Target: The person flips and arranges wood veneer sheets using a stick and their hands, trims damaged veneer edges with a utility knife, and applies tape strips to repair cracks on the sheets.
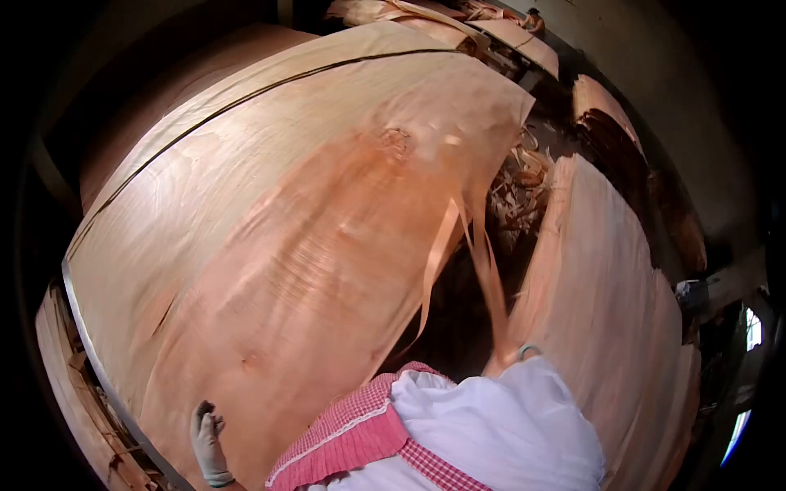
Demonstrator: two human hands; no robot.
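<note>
A large sheet of wood veneer [327, 237], pale on the left and reddish along the middle, fills most of the view in front of me. Over its near left part is my left hand [210, 442], in a pale glove with dark fingertips. Its fingers are loosely bent and apart, and I see nothing in them. My right arm, in a white sleeve [540, 409] with a green band [528, 350] at its end, reaches towards the sheet's right edge. Motion blurs my right hand, so its fingers cannot be made out. Thin veneer strips [434, 262] hang beside it.
A dark cord [270, 86] crosses the far part of the sheet. Another veneer stack [594, 303] stands to the right, across a dark gap. Scraps [521, 184] lie heaped beyond the gap. Another person [534, 23] is far off near more veneer [520, 42].
</note>
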